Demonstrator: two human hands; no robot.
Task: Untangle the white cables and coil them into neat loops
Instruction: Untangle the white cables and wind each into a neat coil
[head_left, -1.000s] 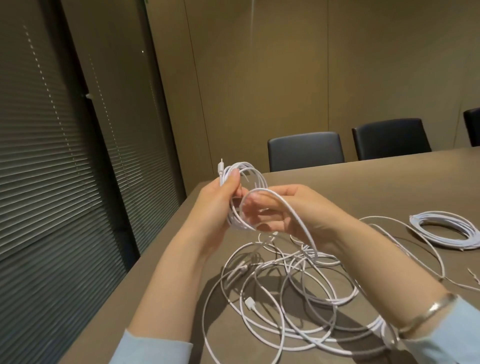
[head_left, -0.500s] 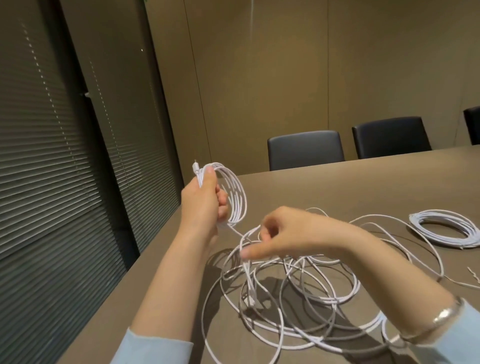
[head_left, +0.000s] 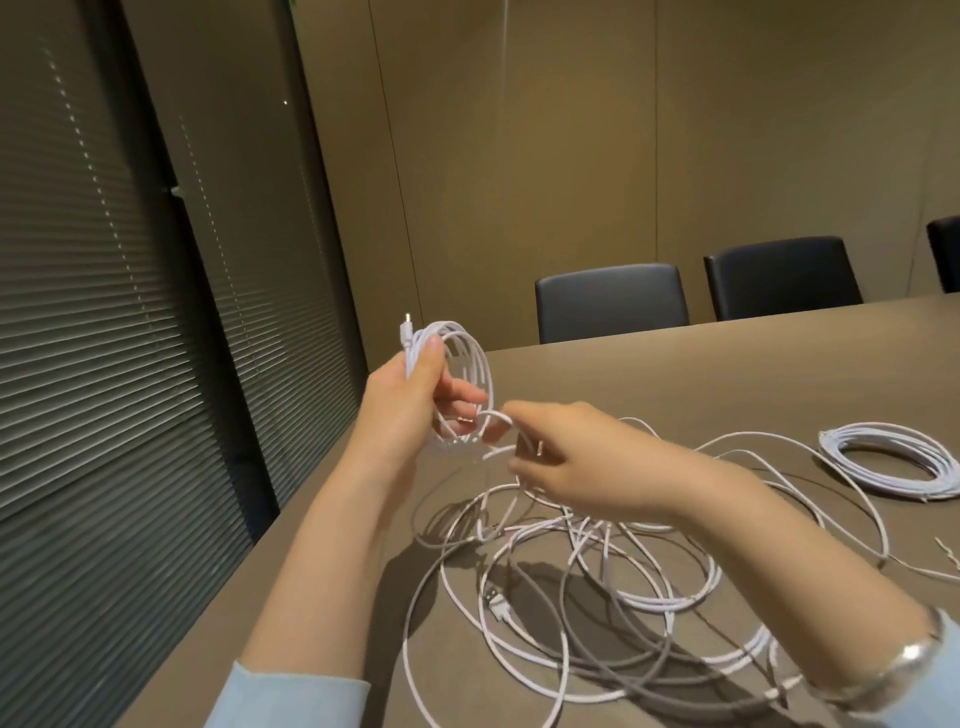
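Left hand (head_left: 410, 400) grips a partly wound coil (head_left: 462, 379) above the tabletop's (head_left: 727, 374) left edge. Right hand (head_left: 566, 457) pinches its trailing strand. Tangled white cables (head_left: 597, 561) lie beneath; a finished coil (head_left: 893, 462) rests toward the right edge.

Since half a second ago, my right hand (head_left: 576, 457) has come up from the tangled cables (head_left: 587, 582) on the table and moved toward 10 o'clock, so it is now just beside the coil (head_left: 465, 364) in my left hand (head_left: 415, 400). It brings a strand (head_left: 496, 415) to the coil's lower edge. One second ago both hands were together at the coil.
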